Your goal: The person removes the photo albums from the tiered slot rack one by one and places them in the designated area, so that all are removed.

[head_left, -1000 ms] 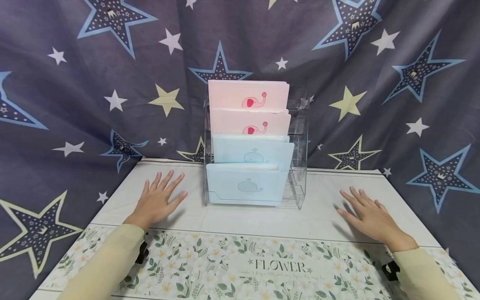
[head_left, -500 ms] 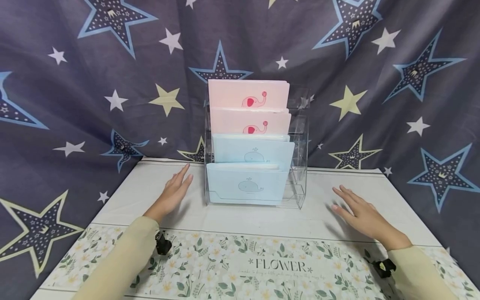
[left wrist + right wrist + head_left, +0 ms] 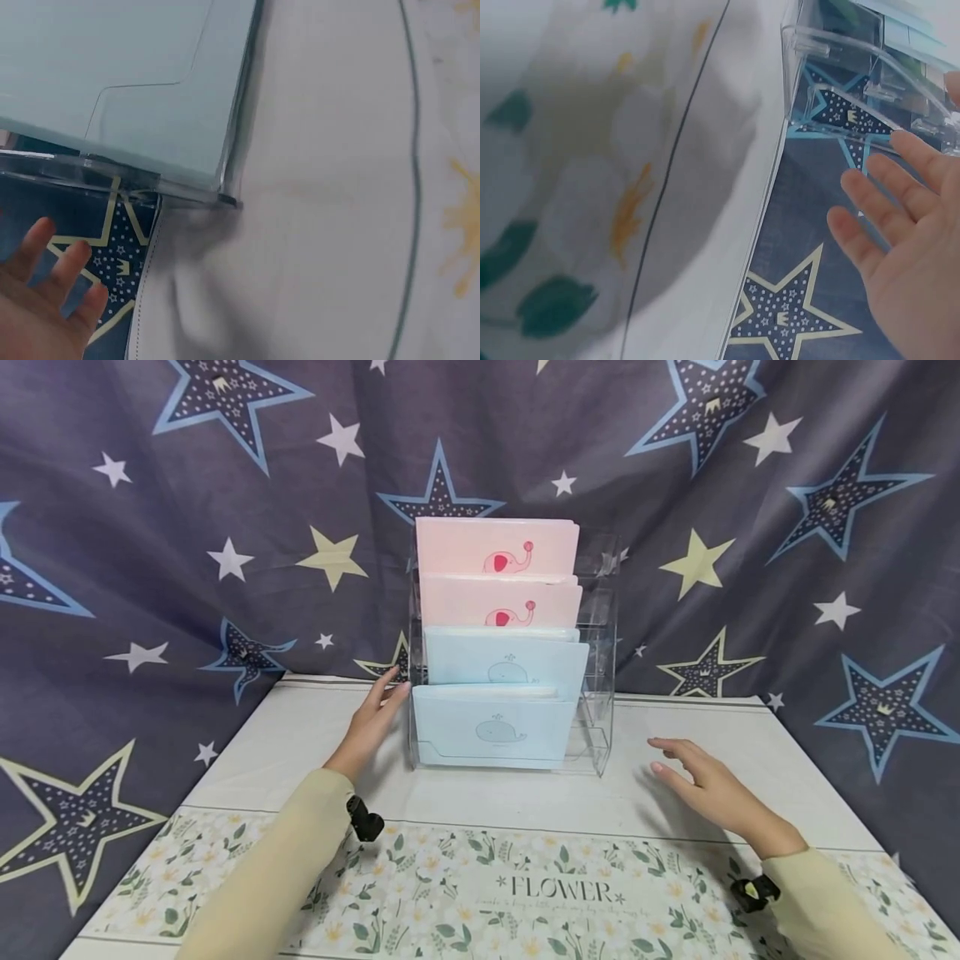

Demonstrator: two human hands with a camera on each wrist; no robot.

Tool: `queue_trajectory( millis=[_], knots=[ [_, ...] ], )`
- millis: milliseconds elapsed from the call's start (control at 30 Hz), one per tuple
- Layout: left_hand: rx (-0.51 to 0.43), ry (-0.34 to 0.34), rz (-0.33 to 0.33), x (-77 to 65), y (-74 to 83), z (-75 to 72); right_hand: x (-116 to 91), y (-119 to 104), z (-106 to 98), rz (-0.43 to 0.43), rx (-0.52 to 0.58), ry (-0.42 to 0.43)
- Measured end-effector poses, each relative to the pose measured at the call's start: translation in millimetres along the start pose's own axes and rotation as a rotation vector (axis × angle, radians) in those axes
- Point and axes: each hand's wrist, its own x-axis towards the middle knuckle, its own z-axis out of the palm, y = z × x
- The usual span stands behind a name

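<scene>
A clear tiered rack stands at the back middle of the table. It bears two pink elephant booklets, the upper pink booklet and the lower pink booklet, above a blue whale booklet and a front blue whale booklet. My left hand is at the rack's left side, fingers extended; whether it touches the rack I cannot tell. In the left wrist view its fingers are spread near the rack's edge. My right hand hovers right of the rack, apart from it, fingers loosely bent and holding nothing.
A white tablecloth with a floral band covers the table. Behind and at both sides hangs a dark curtain with stars. Each wrist carries a small black camera, such as the left wrist camera.
My left hand has turned onto its edge and moved right, up to the rack's left side. My right hand has shifted slightly left toward the rack. The rack and booklets stay put.
</scene>
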Motion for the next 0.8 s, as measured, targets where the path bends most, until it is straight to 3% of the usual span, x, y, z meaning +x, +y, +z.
queue_trajectory(
  millis=[267,500,800],
  knots=[
    [-0.104,0.055,0.005,11.7,5.2,11.1,10.9,-12.8,7.8,-0.107,0.020,0.086],
    [-0.237,0.074,0.016,13.0,4.8,17.1,26.7,-26.6,15.8,-0.213,0.061,0.140],
    [-0.281,0.061,-0.003,11.3,12.8,18.9,52.0,-45.3,26.8,-0.288,0.116,0.184]
  ],
)
